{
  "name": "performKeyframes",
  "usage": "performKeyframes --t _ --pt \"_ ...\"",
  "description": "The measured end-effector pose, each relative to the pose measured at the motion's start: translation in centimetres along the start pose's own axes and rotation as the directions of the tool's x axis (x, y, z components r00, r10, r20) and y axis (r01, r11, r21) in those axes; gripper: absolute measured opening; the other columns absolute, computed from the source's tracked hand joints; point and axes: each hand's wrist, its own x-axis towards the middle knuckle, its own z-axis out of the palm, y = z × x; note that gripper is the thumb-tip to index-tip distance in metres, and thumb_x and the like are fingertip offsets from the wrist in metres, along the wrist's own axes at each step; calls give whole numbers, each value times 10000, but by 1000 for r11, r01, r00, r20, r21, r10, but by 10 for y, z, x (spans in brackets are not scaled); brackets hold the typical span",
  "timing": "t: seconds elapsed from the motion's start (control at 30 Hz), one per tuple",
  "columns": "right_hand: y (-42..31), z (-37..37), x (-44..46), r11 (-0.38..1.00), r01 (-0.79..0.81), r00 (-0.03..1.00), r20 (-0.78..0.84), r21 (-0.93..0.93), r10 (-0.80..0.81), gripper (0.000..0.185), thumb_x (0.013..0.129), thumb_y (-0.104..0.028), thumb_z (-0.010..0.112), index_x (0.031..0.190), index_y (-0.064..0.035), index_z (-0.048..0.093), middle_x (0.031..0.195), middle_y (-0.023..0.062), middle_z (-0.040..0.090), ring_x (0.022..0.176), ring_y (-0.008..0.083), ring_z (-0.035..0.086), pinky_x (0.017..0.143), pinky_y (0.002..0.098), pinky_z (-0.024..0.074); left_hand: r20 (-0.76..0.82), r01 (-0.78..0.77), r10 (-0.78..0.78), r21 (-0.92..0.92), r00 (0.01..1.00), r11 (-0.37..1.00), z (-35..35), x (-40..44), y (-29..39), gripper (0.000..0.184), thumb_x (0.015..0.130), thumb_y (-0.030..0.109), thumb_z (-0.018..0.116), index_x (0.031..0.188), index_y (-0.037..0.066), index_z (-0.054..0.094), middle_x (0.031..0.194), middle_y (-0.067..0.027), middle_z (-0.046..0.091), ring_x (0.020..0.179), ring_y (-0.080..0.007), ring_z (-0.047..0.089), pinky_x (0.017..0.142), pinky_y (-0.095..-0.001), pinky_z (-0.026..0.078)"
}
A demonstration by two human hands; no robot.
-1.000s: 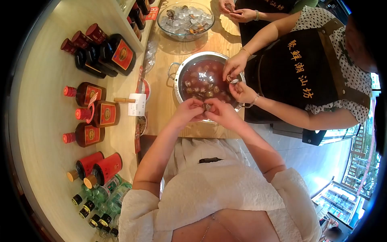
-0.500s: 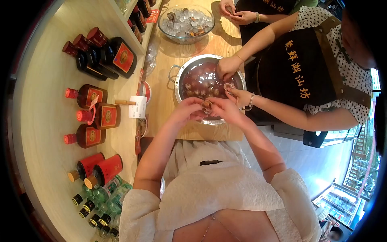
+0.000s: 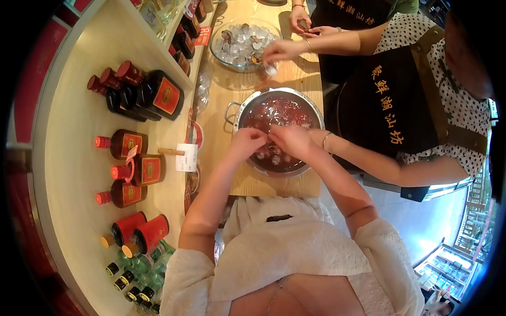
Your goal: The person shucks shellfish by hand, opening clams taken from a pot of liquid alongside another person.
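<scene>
Over the round, shiny metal basin [image 3: 279, 90], in the head view, my left hand [image 3: 250, 143] and right hand [image 3: 291, 141] meet at bent fingertips; whether they grip anything, I cannot tell. Rounded, hard shells [image 3: 275, 159] lie just my side of them, near both hands, in glinting reddish water [image 3: 269, 109].

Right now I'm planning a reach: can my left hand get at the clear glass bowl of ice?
Probably: your left hand could stretch to the bowl's near-left rim, clear of the co-worker's hand.
</scene>
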Motion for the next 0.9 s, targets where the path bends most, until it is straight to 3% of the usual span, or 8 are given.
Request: performKeyframes --t 0.3,0.4,0.43,0.5,0.53,0.63,0.83,0.9 --pt "39 25 29 994 -98 939 -326 57 112 93 793 -116 530 764 -35 495 665 169 584 581 342 576 533 407 471 -61 -19 11 -136 998 991 -14 25 6 140 810 64 564 847 -70 586 752 -106 612 577 -186 621 507 -260 525" --pt "76 55 50 901 -210 972 -181 -379 151 124 756 -123 525 844 -52 578 769 110 594 711 286 580 601 406 465 -159 -110 87 -140 983 984 -34 48 5 139 808 81 575 844 -52 594 749 -103 612 560 -179 614 484 -255 512" --pt "87 73 54 903 -209 972 -186 -376 147 124 756 -123 525 844 -52 578 769 110 594 711 286 580 601 406 465 -162 -113 91 -134 983 985 -41 55 11 139 808 81 575 844 -52 594 749 -103 612 560 -179 614 484 -255 512" --pt "97 104 51 608 -191 975 -220 -771 27 212 739 -128 503 918 -49 587 910 108 580 882 282 540 726 435 443 -338 -164 111 -133 935 977 -57 74 30 144 803 99 589 835 -41 599 737 -94 611 535 -169 603 465 -246 499" --pt "90 107 52 619 -180 983 -110 -765 149 260 769 -142 480 987 -42 581 1009 107 546 988 292 488 799 459 404 -439 -140 106 -47 892 989 -66 85 41 145 801 105 592 823 -38 602 705 -80 608 494 -146 582 438 -243 480" --pt "74 78 41 667 -125 990 -136 -734 37 269 778 -164 493 1003 -43 574 1035 106 534 980 284 493 812 421 407 -575 -258 185 -46 797 965 -100 128 66 140 797 119 595 819 -18 614 670 -70 604 445 -135 563 389 -242 442" --pt "66 46 33 882 -236 969 -34 -408 244 357 694 -199 638 1002 -38 557 1005 120 528 970 273 500 803 384 409 -678 -227 215 73 703 971 -147 224 109 148 766 132 599 769 -12 633 584 -81 590 397 -164 554 367 -274 441" --pt "64 41 29 910 -122 977 -209 -396 40 217 702 -158 576 884 -41 560 860 95 534 853 242 525 744 358 417 -700 -98 200 184 686 978 -151 249 118 143 763 126 588 734 -4 641 551 -82 587 398 -165 560 367 -281 440"
